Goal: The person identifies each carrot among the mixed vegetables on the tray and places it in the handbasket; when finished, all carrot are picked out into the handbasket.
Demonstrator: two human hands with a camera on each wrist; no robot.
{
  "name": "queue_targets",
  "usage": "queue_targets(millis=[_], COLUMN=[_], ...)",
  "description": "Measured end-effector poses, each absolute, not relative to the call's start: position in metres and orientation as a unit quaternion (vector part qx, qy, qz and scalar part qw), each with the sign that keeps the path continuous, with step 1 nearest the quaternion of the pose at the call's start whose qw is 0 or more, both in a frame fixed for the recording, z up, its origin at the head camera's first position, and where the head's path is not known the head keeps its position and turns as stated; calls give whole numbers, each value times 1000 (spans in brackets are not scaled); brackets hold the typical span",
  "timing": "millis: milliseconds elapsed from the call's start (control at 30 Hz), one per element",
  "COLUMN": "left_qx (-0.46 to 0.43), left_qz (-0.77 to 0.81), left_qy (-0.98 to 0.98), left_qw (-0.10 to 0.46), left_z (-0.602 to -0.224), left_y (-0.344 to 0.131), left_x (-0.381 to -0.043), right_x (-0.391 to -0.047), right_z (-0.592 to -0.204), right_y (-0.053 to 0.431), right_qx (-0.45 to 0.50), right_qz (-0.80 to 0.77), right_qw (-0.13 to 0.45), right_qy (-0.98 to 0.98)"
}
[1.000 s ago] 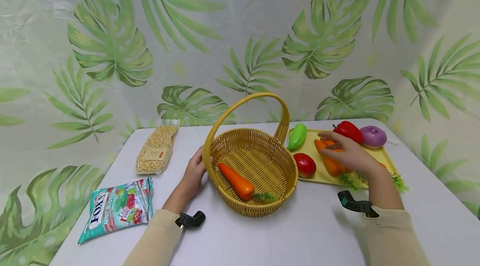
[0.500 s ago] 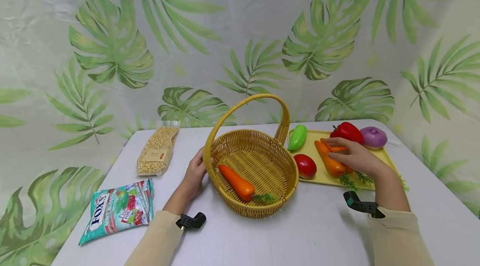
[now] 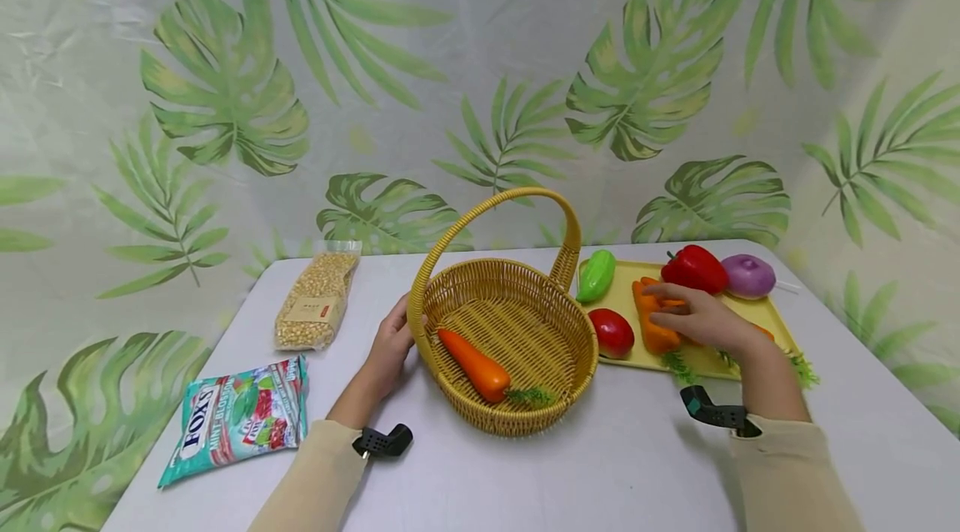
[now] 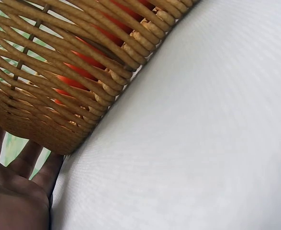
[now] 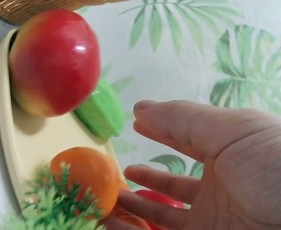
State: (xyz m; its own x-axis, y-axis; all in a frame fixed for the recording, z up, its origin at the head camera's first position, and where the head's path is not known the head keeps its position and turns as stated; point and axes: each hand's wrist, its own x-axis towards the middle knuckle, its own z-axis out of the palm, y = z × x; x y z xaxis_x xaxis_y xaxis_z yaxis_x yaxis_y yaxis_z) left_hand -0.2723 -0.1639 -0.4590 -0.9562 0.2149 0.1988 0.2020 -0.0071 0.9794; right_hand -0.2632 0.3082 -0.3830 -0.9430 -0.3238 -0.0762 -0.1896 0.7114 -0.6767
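- Head view, far left: a teal candy bag (image 3: 238, 419) lies flat on the white table (image 3: 570, 482), its printed side up.
- Behind it and a little to its right lies a clear bag of yellow kernels (image 3: 318, 294) with a pale label.
- Next, the left hand (image 3: 390, 344) holds the side of the woven basket (image 3: 517, 417); a fingertip shows inside the rim, past the foot of the handle. From the left wrist, its other fingers reach along the outer wall, slightly apart, their tips hidden.
- Inside the basket, along its left side, lies an orange carrot (image 3: 474, 363), the green leaves toward the front.
- Right of the basket stands a pale yellow tray (image 3: 624, 292). At its left end are a green vegetable (image 3: 597, 275) at the back and a red fruit (image 3: 612, 333) in front.
- Beside the red fruit, a second carrot (image 3: 654, 322) lies on the tray, leaves over the front edge; more orange shows partly hidden behind the fingers.
- Over these, the right hand (image 3: 708, 317) has its fingers spread, with a wide gap below the uppermost ones in the right wrist view. Whether the lower fingers touch the carrot, I cannot tell.
- At the tray's back right sit a red pepper (image 3: 696, 269) and, beside it, a purple onion (image 3: 748, 276).
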Motion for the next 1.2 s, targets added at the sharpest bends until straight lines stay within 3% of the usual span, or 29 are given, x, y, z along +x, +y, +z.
queue_targets(millis=[700, 1200], left_qx=[145, 143], left_qz=[694, 696], left_qy=[705, 704], left_qw=[4, 4], left_z=[-460, -460], left_y=[-163, -163], left_x=[-272, -272], right_x=[-265, -264], right_z=[-397, -392], right_y=[294, 298], right_qx=[-143, -140], right_qz=[-335, -327], right_qw=[126, 93], right_qy=[923, 930])
